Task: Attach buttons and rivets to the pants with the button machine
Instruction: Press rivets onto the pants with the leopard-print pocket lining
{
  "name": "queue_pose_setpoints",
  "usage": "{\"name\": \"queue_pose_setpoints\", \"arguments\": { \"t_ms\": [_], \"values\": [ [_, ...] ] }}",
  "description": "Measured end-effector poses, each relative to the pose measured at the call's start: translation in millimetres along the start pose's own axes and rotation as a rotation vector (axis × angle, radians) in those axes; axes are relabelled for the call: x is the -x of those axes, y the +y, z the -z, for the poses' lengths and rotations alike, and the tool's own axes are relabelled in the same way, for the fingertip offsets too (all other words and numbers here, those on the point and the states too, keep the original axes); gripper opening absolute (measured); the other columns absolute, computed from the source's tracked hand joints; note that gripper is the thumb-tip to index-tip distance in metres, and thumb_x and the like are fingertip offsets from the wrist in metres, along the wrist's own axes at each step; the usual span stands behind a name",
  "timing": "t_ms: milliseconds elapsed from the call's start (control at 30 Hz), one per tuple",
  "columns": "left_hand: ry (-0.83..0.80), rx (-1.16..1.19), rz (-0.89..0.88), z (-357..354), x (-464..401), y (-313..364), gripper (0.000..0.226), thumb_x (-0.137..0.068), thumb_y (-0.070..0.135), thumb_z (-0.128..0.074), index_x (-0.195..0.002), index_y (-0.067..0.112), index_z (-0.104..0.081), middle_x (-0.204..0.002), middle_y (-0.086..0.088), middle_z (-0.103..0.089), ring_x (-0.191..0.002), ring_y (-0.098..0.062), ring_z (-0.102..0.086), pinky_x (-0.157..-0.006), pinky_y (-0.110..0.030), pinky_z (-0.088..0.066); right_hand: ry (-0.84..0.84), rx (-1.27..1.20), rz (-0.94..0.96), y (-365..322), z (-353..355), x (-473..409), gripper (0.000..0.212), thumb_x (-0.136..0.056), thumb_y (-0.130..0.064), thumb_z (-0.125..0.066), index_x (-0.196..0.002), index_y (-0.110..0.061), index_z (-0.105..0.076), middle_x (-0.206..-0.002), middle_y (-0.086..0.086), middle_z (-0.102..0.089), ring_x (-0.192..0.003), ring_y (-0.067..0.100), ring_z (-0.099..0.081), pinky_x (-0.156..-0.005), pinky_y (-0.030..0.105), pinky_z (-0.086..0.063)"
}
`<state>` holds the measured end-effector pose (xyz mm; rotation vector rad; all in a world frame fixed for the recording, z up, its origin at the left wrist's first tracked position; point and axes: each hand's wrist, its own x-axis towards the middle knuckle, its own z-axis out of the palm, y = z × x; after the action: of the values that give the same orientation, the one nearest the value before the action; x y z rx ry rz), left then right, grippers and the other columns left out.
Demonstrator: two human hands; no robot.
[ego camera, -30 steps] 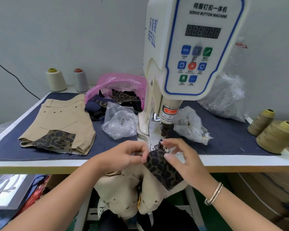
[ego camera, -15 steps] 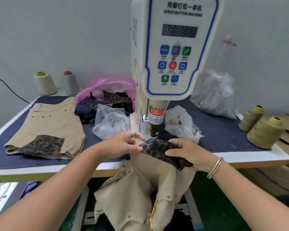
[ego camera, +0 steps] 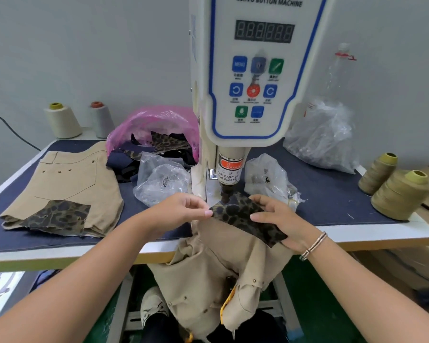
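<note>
Left hand: the left hand (ego camera: 181,211) pinched the left corner of the leopard-print pocket flap (ego camera: 245,219) between thumb and fingertips, just in front of the machine's punch.
Right hand: the right hand (ego camera: 278,219) held the flap's right part, thumb lying on top and fingers curled at its far edge; a metal bangle (ego camera: 313,246) sat on that wrist.
Pants in work: the khaki pants (ego camera: 221,266) hung from the table's front edge down between the arms, with the flap lifted onto the table (ego camera: 357,233) under the punch head (ego camera: 225,194).
Machine: the white servo button machine (ego camera: 253,70) stood upright at the table's middle, its punch tip touching or just above the flap's far edge; which, I could not tell.
Finished pile: folded khaki pants with leopard patch (ego camera: 62,194) lay on the dark cloth to the left.
Supplies: two clear plastic bags (ego camera: 161,179) flanked the machine's column; a pink bag of fabric scraps (ego camera: 154,134) lay behind them.
Thread: olive thread cones (ego camera: 399,194) stood at the right edge.
</note>
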<state>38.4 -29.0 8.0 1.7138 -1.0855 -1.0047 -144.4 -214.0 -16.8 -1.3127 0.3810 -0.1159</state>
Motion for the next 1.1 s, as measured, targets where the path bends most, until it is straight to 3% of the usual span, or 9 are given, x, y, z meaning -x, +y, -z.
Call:
{"name": "queue_pose_setpoints", "arguments": {
  "t_ms": [100,167,267,333,500,567,667,800,1100],
  "values": [
    [-0.014,0.056,0.012,-1.7,-2.4,5.1,0.016,-0.091,0.022,-0.065,-0.076,0.019,-0.070,-0.074,0.006,-0.063,-0.072,-0.006,-0.055,-0.073,-0.018,-0.044,-0.005,-0.174,-0.038,-1.4,4.3,-0.3,0.040,-0.076,-0.017,-0.066,-0.115,-0.014,-0.058,-0.109,0.009,-0.067,-0.093,0.020,-0.065,-0.080,0.031,-0.055],
    [-0.027,0.096,0.012,-0.8,-4.6,8.6,0.018,-0.091,0.018,-0.064,-0.074,0.017,-0.070,-0.073,0.004,-0.060,-0.070,-0.008,-0.051,-0.068,-0.017,-0.044,-0.010,-0.158,-0.053,-4.3,7.3,-0.6,0.042,-0.077,-0.018,-0.064,-0.118,-0.016,-0.058,-0.112,0.009,-0.066,-0.095,0.021,-0.064,-0.081,0.032,-0.054],
    [-0.061,0.113,0.030,3.3,-7.4,13.5,0.025,-0.092,0.014,-0.063,-0.069,0.020,-0.071,-0.069,0.007,-0.060,-0.066,-0.006,-0.049,-0.065,-0.016,-0.043,-0.034,0.048,-0.104,-10.9,9.1,-0.7,0.042,-0.081,-0.028,-0.066,-0.121,-0.015,-0.060,-0.115,0.009,-0.067,-0.100,0.021,-0.065,-0.084,0.031,-0.052],
    [-0.108,0.144,0.056,6.9,-7.9,16.3,0.024,-0.091,0.008,-0.062,-0.072,0.019,-0.072,-0.070,0.008,-0.063,-0.064,-0.003,-0.053,-0.062,-0.012,-0.044,0.003,0.218,-0.141,-15.5,9.3,0.1,0.037,-0.079,-0.035,-0.071,-0.109,-0.015,-0.067,-0.110,0.010,-0.069,-0.097,0.021,-0.067,-0.085,0.031,-0.052],
    [-0.137,0.077,0.096,12.7,-9.5,21.9,0.010,-0.088,0.005,-0.065,-0.088,0.010,-0.072,-0.084,0.002,-0.070,-0.074,-0.003,-0.061,-0.065,-0.013,-0.047,0.113,0.423,-0.099,-23.7,12.7,-2.7,0.014,-0.084,-0.027,-0.068,-0.088,-0.015,-0.072,-0.092,0.006,-0.073,-0.081,0.015,-0.070,-0.069,0.021,-0.054],
    [-0.070,0.095,0.106,10.5,-11.0,20.5,0.007,-0.086,0.003,-0.068,-0.089,0.009,-0.067,-0.080,-0.003,-0.065,-0.071,-0.006,-0.059,-0.062,-0.015,-0.047,0.124,0.409,-0.088,-23.4,13.9,-4.0,0.010,-0.084,-0.025,-0.068,-0.086,-0.018,-0.074,-0.090,0.006,-0.073,-0.078,0.014,-0.070,-0.066,0.020,-0.054],
    [0.048,0.221,0.105,4.3,-10.4,12.4,0.021,-0.082,0.000,-0.070,-0.083,0.013,-0.053,-0.068,-0.002,-0.055,-0.061,-0.008,-0.054,-0.055,-0.016,-0.044,0.100,0.239,-0.072,-11.3,14.9,-5.4,0.008,-0.075,-0.024,-0.071,-0.082,-0.023,-0.076,-0.089,0.005,-0.074,-0.078,0.014,-0.069,-0.066,0.023,-0.054],
    [0.079,0.372,0.096,-0.8,-7.0,7.1,0.029,-0.083,-0.005,-0.067,-0.079,0.015,-0.046,-0.068,-0.002,-0.062,-0.057,-0.006,-0.056,-0.051,-0.013,-0.044,0.076,0.036,-0.046,5.2,18.1,-7.6,0.024,-0.072,-0.022,-0.071,-0.096,-0.018,-0.075,-0.099,0.011,-0.072,-0.083,0.016,-0.069,-0.068,0.024,-0.055],
    [0.157,0.382,0.090,-5.3,-9.0,4.3,0.038,-0.080,-0.003,-0.071,-0.075,0.018,-0.040,-0.067,0.000,-0.066,-0.062,-0.008,-0.065,-0.057,-0.019,-0.046,0.091,-0.008,-0.019,9.7,20.2,-7.0,0.036,-0.073,-0.021,-0.069,-0.107,-0.010,-0.067,-0.101,0.012,-0.071,-0.084,0.017,-0.068,-0.073,0.025,-0.056]
  ]
}}
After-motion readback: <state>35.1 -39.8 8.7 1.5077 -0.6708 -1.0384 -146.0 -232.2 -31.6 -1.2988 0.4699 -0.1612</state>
